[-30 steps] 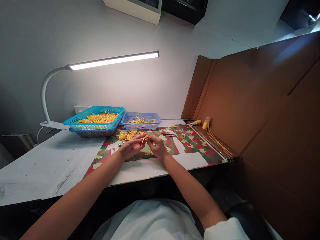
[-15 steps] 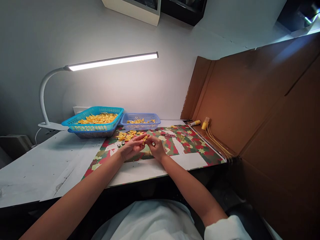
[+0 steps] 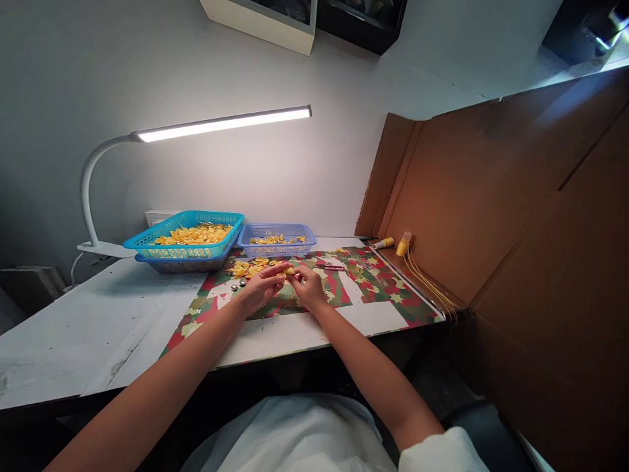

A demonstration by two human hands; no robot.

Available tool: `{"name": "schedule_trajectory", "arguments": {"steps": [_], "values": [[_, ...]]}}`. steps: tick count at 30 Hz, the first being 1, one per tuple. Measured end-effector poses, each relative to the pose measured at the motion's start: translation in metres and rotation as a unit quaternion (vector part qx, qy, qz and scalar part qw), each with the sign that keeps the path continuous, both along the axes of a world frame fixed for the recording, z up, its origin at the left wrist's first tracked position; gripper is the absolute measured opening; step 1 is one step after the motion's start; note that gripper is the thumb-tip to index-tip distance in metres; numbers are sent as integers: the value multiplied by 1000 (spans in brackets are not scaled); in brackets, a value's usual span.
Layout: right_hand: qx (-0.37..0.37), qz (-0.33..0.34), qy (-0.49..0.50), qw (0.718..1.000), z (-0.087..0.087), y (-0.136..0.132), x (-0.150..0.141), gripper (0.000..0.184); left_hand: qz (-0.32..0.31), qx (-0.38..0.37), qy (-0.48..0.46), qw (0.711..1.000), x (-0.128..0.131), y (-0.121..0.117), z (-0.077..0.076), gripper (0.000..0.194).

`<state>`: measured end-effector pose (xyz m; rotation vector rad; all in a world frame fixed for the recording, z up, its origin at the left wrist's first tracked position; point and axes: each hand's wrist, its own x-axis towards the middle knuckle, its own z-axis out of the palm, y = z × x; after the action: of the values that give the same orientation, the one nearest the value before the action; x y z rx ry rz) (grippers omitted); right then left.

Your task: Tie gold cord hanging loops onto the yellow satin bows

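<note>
Between the fingertips of both hands is a small yellow petal-like piece (image 3: 289, 271), partly covered by the fingers. My left hand (image 3: 263, 288) grips it from the left, its fingers pointing right. My right hand (image 3: 308, 288) pinches it from the other side. Just behind the left hand lies a loose pile of yellow petal-like pieces (image 3: 248, 267) on the patterned sheet (image 3: 196, 321). Small silvery round things (image 3: 238, 286) sit left of that hand. Beyond the right hand rests a pink-handled tool (image 3: 331, 267), its kind too small to make out.
A turquoise basket (image 3: 132, 245) of yellow pieces is stacked on a blue one (image 3: 181, 265); another blue basket (image 3: 280, 250) stands beside it. A lamp (image 3: 221, 123) arches above. Yellow-capped holders (image 3: 403, 245) and thin yellow strands (image 3: 430, 282) lie right, by a cardboard wall (image 3: 491, 196).
The yellow piece has turned between my fingertips, and its long part now shows less. Both hands stay at nearly the same place over the sheet.
</note>
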<state>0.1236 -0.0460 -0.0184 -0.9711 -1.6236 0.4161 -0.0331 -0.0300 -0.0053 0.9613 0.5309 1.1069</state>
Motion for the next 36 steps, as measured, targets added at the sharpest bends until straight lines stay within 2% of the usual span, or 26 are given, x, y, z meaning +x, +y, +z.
{"name": "schedule_trajectory", "arguments": {"steps": [8,12,15,18,20,24,29,36], "values": [[-26,-16,-7,1000,-4,6,-4,13,31,30,41,998,5,0,-2,43],[-16,-58,10,998,-1,4,-1,9,59,43,72,995,3,2,-5,49],[0,-80,13,997,4,0,1,5,72,44,112,990,1,6,-10,40],[4,-86,3,996,7,-2,2,7,62,30,168,983,-3,11,-16,20],[-2,-91,-2,996,7,-2,2,8,50,21,201,978,-5,14,-20,15],[-24,-98,-12,995,4,1,2,8,30,12,234,972,-10,19,-24,15],[-74,-89,-26,993,-4,7,3,9,13,7,214,977,-11,23,-25,16],[-123,-38,-23,991,-12,11,1,6,-11,15,197,980,-11,23,-24,18]]}}
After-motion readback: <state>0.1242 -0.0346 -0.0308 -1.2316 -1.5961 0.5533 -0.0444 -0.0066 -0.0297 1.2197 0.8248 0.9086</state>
